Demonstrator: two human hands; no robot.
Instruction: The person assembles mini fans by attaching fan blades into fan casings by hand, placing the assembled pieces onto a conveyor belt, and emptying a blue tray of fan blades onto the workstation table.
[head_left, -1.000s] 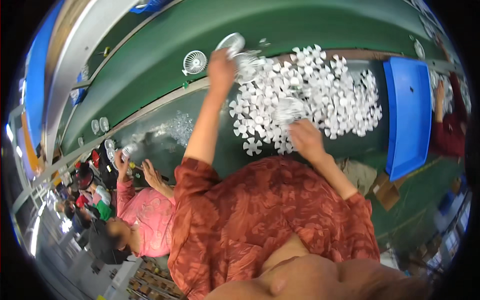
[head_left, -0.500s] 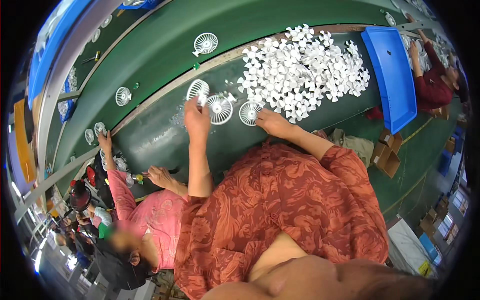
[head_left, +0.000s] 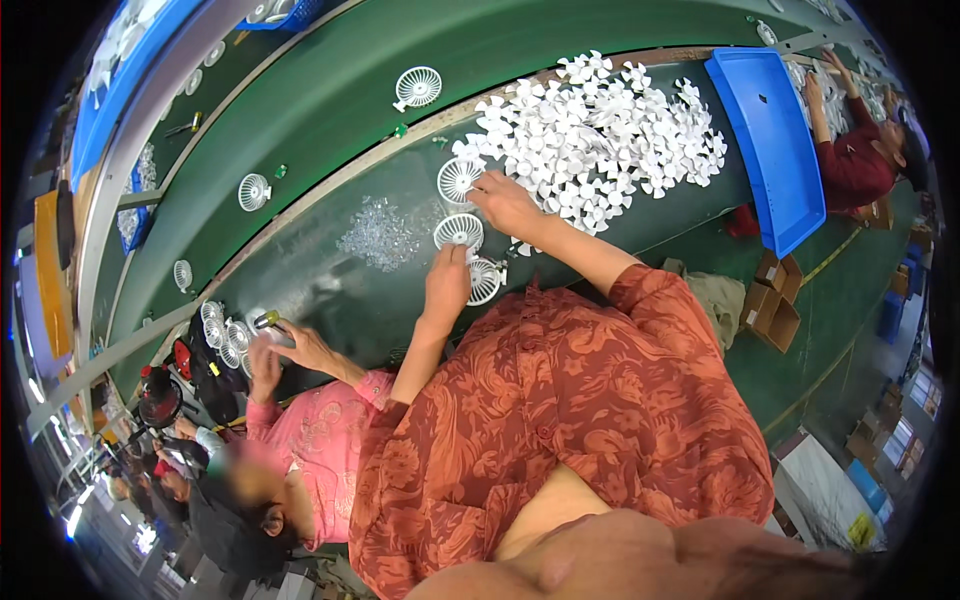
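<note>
My left hand (head_left: 446, 287) is closed on the lower edge of a round white fan cage (head_left: 457, 230) above the green work surface. Just beyond it, my right hand (head_left: 507, 206) reaches leftward, its fingers closed on the right edge of another white fan cage (head_left: 458, 180). A third fan cage (head_left: 486, 282) lies by my left wrist, close to my shirt, and is partly covered by that hand. White three-bladed fan blades (head_left: 600, 140) are heaped to the right of my hands.
Small clear pieces (head_left: 378, 236) lie scattered left of my hands. A blue tray (head_left: 770, 150) stands beyond the heap. Along the far side, a green belt (head_left: 330, 120) carries spaced fan cages (head_left: 418, 87). At left, a co-worker's hand (head_left: 305, 348) holds a tool near several cages.
My left hand has moved right and nearer my body with a cage. My right hand has swung left and away from me with another. At left, the co-worker's hand has come back from the belt.
</note>
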